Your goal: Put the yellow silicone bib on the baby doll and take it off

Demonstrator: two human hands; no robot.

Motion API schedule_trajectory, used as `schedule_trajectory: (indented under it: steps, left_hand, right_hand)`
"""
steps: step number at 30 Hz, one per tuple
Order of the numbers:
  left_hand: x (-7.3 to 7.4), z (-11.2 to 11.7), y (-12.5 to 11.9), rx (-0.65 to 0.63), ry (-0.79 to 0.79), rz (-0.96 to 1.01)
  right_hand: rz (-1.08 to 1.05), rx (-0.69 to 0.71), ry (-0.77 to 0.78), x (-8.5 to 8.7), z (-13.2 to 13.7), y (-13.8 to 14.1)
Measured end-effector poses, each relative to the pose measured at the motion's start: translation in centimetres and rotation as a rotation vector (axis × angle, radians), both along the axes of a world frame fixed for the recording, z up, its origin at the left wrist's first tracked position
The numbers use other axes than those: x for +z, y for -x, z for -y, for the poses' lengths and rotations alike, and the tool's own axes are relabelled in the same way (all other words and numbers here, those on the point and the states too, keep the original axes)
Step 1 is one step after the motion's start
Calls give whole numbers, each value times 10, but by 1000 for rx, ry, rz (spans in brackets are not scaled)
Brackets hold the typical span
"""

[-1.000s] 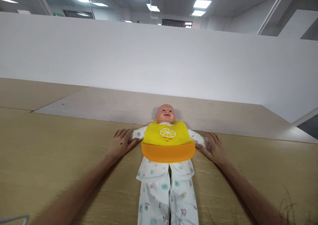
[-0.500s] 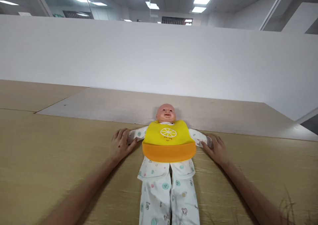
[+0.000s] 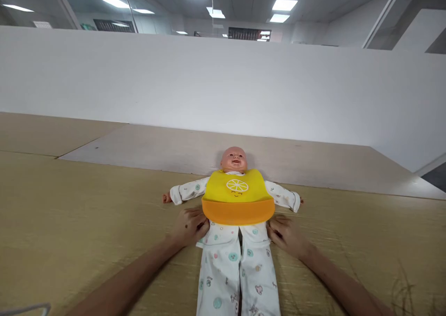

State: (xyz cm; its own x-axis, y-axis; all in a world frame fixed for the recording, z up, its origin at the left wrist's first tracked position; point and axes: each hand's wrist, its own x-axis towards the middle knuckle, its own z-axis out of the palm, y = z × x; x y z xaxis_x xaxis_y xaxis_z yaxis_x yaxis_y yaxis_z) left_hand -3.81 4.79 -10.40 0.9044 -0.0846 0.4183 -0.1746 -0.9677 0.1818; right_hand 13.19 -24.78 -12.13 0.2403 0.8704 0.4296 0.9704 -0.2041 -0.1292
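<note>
A baby doll (image 3: pixel 233 160) lies on its back with its head at the far side and its arms spread. It wears a white patterned top (image 3: pixel 223 234), matching trousers (image 3: pixel 219 274) and a yellow bib (image 3: pixel 226 174) with a white citrus print and an orange pocket (image 3: pixel 239 213). My left hand (image 3: pixel 189 227) is closed at the left side of the top, below the pocket's edge. Opposite it, my right hand (image 3: pixel 288 232) is closed at the top's right side. The cloth between my fingers is mostly hidden.
The doll lies on a yellowish wooden table (image 3: pixel 121 204). Behind its head runs a paler board strip (image 3: pixel 156 144), then a white partition (image 3: pixel 209 83) with glass above. A thin grey curved object (image 3: pixel 31 307) shows at the lower left.
Both hands have let go of the doll's sleeve ends and moved inward and nearer to me, to the sides of its top. The doll's small hands are now uncovered.
</note>
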Motion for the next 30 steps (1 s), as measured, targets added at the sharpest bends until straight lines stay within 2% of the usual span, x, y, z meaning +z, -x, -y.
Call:
schedule_trajectory:
  steps: [5,12,23,30]
  left_hand:
    - [-3,-6,-4,-19,21,-20]
    - [-9,-11,-9,-76,89,-24]
    - [-9,-12,-9,-118,38,-59]
    - [-8,-13,-9,-120,64,-54]
  right_hand:
    - [-70,-28,11,-2,2,-6]
    - [-151,20,-27,6,0,-5]
    - [-153,24,-37,6,-1,-6]
    - [-187,25,0,7,0,-7]
